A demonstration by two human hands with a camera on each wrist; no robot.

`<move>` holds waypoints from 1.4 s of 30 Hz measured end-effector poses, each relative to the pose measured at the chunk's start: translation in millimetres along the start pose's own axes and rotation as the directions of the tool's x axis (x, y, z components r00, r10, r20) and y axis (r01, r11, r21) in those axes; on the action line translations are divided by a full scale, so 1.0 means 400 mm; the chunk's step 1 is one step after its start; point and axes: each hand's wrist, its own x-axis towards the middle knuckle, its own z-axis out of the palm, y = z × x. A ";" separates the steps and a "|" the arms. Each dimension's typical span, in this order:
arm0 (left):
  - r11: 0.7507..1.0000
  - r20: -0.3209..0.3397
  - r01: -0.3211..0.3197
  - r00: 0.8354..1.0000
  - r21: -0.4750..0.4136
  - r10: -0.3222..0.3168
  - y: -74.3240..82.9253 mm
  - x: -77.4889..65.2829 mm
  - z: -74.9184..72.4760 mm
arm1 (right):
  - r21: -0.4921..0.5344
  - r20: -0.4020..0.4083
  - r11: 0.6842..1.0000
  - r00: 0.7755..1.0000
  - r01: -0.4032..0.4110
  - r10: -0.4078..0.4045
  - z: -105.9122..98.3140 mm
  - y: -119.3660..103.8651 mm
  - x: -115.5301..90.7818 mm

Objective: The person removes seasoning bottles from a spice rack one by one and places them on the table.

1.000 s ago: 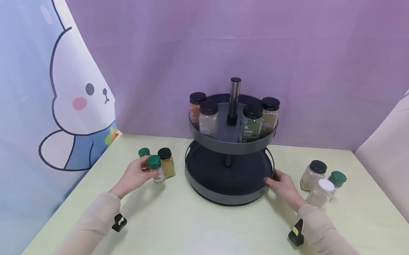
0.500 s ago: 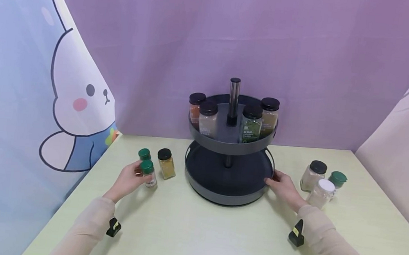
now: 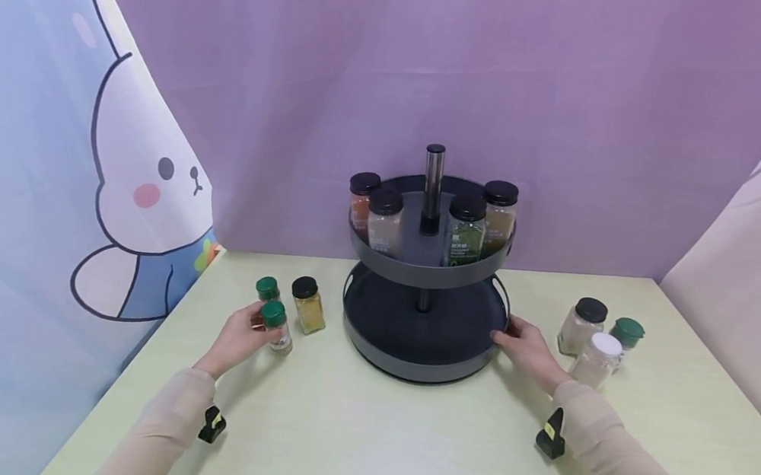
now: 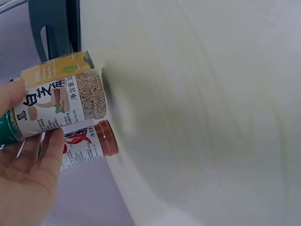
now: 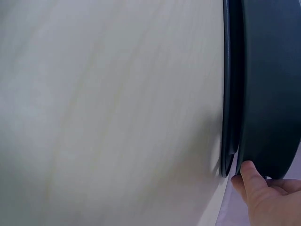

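My left hand [image 3: 238, 336] grips a small clear sesame jar [image 4: 61, 101] with a green cap, its base close over the table. Behind it, a red chili jar [image 4: 84, 147] with a green cap stands partly hidden. A black-capped jar of yellow turmeric powder [image 3: 309, 309] is just right of the sesame jar in the head view. In the middle stands a dark two-tier turntable [image 3: 409, 369]. My right hand [image 3: 529, 351] holds the right side of its lower tier, the thumb on the outer wall in the right wrist view.
Several black-capped spice jars, one with green flakes [image 3: 464, 238], stand on the upper tier [image 3: 411, 273]. Right of my right hand are a black-capped jar [image 3: 581, 332], a white-capped jar [image 3: 595, 363] and a green-capped jar [image 3: 627, 336]. A purple cloth [image 3: 283, 106] hangs behind the table.
My left hand has shifted left and slightly nearer with the sesame jar, away from the turmeric jar, then stayed nearly still. My right hand has kept its place on the turntable.
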 end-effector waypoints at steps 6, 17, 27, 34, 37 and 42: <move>1.000 -0.001 0.005 1.000 -0.005 -0.005 -0.005 0.000 0.003 | 0.004 0.000 1.000 1.000 -0.006 0.006 -0.001 0.002 0.002; 0.999 0.007 0.043 0.999 -0.013 -0.043 -0.012 0.001 0.005 | -0.004 -0.008 1.000 1.000 -0.001 0.001 0.001 0.000 0.000; 0.998 0.018 0.064 0.998 -0.028 -0.064 -0.012 -0.003 0.003 | -0.001 -0.016 1.000 1.000 -0.001 0.001 0.002 0.003 0.002; 0.996 0.037 0.069 0.997 -0.048 -0.067 -0.019 0.000 0.007 | -0.001 -0.012 1.000 1.000 -0.006 0.006 -0.001 0.001 0.002; 0.996 0.051 0.068 0.997 -0.054 -0.065 -0.025 -0.003 0.008 | -0.007 -0.001 1.000 1.000 -0.011 0.011 -0.003 -0.002 0.000; 0.994 0.052 0.079 0.996 -0.073 -0.075 -0.023 -0.021 0.002 | -0.009 0.013 1.000 0.999 -0.029 0.029 -0.006 -0.008 -0.003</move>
